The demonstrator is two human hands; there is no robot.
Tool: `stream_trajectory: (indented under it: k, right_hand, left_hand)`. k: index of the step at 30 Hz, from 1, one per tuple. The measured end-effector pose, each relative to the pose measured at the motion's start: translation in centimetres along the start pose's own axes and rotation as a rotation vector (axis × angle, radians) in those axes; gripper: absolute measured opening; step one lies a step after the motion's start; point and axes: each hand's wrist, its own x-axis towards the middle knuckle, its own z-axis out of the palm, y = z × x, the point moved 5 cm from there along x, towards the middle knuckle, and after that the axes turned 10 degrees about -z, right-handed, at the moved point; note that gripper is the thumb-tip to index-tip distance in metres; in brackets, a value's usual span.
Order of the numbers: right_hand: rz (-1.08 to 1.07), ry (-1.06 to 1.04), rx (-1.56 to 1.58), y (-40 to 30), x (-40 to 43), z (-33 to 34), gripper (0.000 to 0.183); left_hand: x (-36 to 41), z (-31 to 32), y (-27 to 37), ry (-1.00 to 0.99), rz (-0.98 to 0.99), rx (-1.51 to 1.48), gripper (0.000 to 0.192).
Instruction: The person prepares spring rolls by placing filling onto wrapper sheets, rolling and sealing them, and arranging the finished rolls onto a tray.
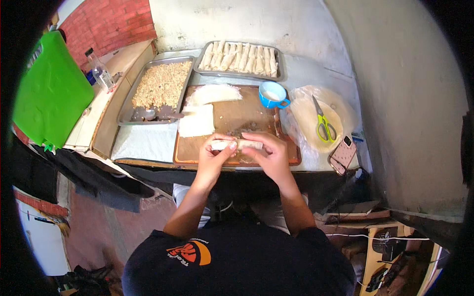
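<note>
Between both hands lies a rolled spring roll [249, 144], held level over the near part of a brown board [244, 111]. My left hand [218, 150] grips its left end, thumb across the top. At the right end, my right hand [268, 150] curls its fingers and thumb around the roll. A stack of square pale wrappers [198, 120] rests on the board's left side, with more wrappers under clear plastic [214, 94] behind it. On the board's far right corner stands a blue cup [272, 94] containing a whitish liquid.
Finished rolls fill a metal tray [239, 76] by the wall. Another tray [126, 116] holds chopped filling and a spoon [150, 114]. To the right are round wrappers in plastic [307, 125], green-handled scissors [323, 124] and a phone [344, 152]. A green jerrycan [55, 88] and a glass bottle [100, 72] stand left.
</note>
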Motion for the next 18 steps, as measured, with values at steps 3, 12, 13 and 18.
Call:
stream_trajectory:
  k: [3, 12, 13, 18]
  right_hand:
    - [-0.131, -0.060, -0.138, -2.0, 0.3, 0.4, 0.030]
    - [-0.138, -0.029, -0.205, -1.7, 0.1, 0.3, 0.027]
    - [-0.158, -0.019, -0.213, -1.9, 0.4, 0.4, 0.027]
    - [-0.097, -0.064, -0.173, -0.5, 0.5, 1.1, 0.027]
  left_hand:
    - [-0.2, -0.2, -0.5, -0.001, -0.009, -0.059, 0.014]
    - [-0.3, 0.3, -1.3, 0.041, -0.193, -0.348, 0.011]
    - [-0.2, 0.0, -1.4, 0.040, -0.197, -0.339, 0.011]
    - [0.4, -1.2, -1.0, 0.044, -0.137, -0.299, 0.012]
